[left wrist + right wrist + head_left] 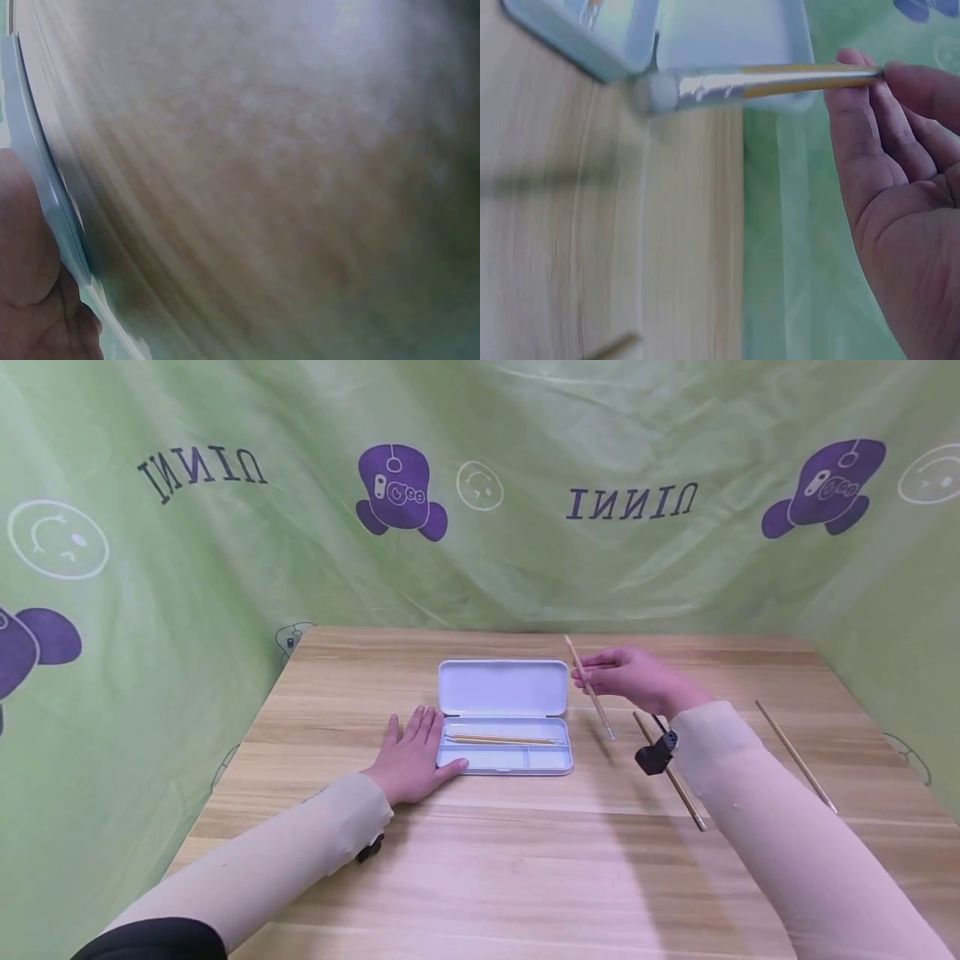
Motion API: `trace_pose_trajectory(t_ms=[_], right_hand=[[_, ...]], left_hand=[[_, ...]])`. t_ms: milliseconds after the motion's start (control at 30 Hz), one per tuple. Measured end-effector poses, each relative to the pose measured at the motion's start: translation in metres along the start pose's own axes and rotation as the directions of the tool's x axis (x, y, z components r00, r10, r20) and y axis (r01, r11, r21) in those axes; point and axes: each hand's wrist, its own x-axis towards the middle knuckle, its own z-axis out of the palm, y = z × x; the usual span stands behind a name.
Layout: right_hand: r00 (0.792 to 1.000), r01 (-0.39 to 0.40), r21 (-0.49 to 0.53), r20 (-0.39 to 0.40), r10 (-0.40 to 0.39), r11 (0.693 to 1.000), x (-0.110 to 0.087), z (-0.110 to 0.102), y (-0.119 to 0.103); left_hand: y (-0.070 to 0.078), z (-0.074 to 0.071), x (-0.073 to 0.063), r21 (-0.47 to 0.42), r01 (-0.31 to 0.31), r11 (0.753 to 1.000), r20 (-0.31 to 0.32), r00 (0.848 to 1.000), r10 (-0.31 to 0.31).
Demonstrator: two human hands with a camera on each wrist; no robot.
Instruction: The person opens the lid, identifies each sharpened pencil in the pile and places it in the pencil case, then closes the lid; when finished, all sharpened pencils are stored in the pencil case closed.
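Note:
A pale blue pencil case [480,762] lies on the table with its lid [502,688] tipped back. Yellow pencils [502,740] rest in its long rear compartment. My left hand [411,762] lies with fingers spread against the case's left side, the thumb over its front left corner. To the right of the lid, my right hand [626,678] pinches another pencil [596,697] between thumb and fingers, holding it slanted above the table. The right wrist view shows that pencil's white eraser [660,91] and silver ferrule toward the camera, with the case beyond.
Two more pencils lie on the wooden table [510,868] at right: one [682,793] partly under the right wrist, another [797,758] farther right beyond the forearm. A green printed curtain [510,577] hangs behind the table's far edge and along its sides.

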Motion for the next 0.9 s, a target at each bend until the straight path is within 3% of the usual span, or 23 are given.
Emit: trace_pose_trajectory(t_ms=[367, 700, 900], right_hand=[[0.989, -0.03, 0.029, 0.143, 0.025, 0.999, 0.035, 0.046, -0.005], [0.986, 0.029, -0.132, 0.166, -0.006, 0.991, 0.055, 0.078, -0.004], [0.988, 0.042, -0.269, 0.157, 0.001, 0.962, 0.06, 0.09, 0.0]], left_hand=[[-0.001, 0.002, 0.0, 0.011, 0.006, 1.0, -0.005, 1.0, -0.006], [-0.001, 0.004, 0.002, 0.027, 0.015, 1.0, -0.013, 1.0, -0.015], [0.001, 0.001, 0.0, 0.023, 0.011, 1.0, -0.011, 1.0, -0.011]])
